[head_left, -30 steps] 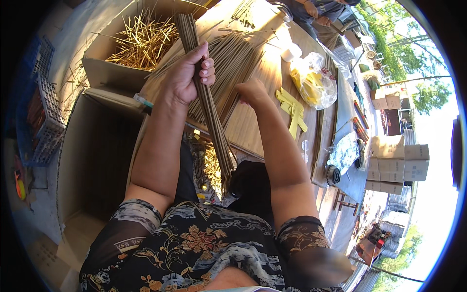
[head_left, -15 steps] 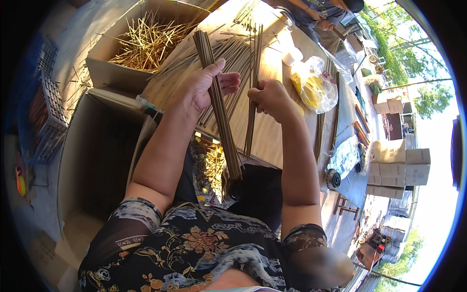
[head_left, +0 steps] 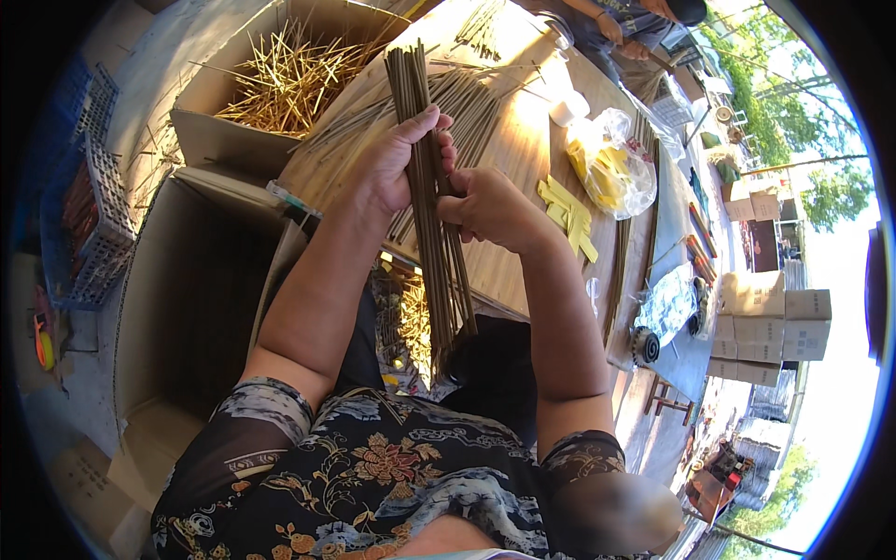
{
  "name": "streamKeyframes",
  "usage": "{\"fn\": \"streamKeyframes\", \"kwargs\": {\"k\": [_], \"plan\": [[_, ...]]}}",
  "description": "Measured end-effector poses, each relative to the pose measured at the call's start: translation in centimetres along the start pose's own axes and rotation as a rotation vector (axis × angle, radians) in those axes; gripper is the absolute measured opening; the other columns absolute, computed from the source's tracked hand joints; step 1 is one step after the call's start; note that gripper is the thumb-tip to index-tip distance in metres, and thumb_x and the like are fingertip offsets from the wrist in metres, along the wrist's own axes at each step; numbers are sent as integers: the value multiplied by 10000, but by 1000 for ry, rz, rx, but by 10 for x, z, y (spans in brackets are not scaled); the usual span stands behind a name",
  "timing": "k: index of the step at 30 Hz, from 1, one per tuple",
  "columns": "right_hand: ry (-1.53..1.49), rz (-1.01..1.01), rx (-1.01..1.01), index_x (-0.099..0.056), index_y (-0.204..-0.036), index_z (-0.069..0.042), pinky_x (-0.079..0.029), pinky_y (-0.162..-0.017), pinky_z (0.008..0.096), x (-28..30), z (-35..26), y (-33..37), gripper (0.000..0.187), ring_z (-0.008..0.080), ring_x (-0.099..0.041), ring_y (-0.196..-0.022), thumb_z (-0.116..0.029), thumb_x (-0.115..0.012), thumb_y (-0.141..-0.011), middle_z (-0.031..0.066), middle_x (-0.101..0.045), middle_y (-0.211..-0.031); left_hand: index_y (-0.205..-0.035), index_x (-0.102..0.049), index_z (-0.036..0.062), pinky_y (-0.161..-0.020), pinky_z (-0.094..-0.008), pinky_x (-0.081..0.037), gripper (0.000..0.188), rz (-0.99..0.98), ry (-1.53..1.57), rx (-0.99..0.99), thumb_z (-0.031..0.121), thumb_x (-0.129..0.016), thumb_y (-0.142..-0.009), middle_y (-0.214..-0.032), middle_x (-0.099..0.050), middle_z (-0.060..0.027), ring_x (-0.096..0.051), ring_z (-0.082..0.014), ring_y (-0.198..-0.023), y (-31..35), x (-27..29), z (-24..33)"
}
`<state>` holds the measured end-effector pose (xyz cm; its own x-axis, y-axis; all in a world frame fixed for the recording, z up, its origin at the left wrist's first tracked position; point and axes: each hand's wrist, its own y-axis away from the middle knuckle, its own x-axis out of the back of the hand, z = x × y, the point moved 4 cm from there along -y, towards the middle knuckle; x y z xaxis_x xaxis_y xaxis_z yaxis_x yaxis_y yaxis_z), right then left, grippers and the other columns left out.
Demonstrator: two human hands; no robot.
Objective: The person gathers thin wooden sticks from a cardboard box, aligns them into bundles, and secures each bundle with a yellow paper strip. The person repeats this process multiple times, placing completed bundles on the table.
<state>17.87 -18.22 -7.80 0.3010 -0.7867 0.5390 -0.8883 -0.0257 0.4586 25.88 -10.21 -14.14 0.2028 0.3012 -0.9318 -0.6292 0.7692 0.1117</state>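
Observation:
My left hand is closed round a bundle of thin brown sticks, held nearly upright above the near edge of the wooden table. Pressed against the bundle's right side, my right hand has its fingers curled on a smaller bunch of the same sticks. The two lots touch, so where one ends and the other begins is hard to tell. Behind my hands, many loose sticks lie fanned over the tabletop. Yellow strips lie to the right of my right hand.
An open cardboard box stands at my left; behind it another box holds a tangle of sticks. Right of the strips sits a clear bag of yellow pieces. A co-worker's hands show at the far side. Stacked cartons stand farther right.
My right hand has moved left, bringing its bunch of sticks against the left hand's bundle. My left fingers have closed round the bundle. Yellow strips on the table now show.

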Motion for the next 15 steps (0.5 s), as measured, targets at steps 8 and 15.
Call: {"fn": "streamKeyframes", "kwargs": {"k": [8,15], "plan": [[-302,77,183,-546,-911,48,-446,-592,263,-1,21,4,382,125,-567,-709,-274,-668,-746,73,-584,-759,-807,-475,76,-495,-201,-403,201,1,-15,-95,223,-610,-824,-655,-486,-11,-455,-80,-538,7,-11,9],[-283,325,228,-464,-1010,14,-443,-685,306,-20,20,37,426,181,-566,-764,-198,-690,-717,117,-584,-809,-799,-536,54,-499,-236,-424,112,-226,-361,-439,146,-596,-822,-643,-527,-42,-498,-122,-535,33,-83,-3]]}}
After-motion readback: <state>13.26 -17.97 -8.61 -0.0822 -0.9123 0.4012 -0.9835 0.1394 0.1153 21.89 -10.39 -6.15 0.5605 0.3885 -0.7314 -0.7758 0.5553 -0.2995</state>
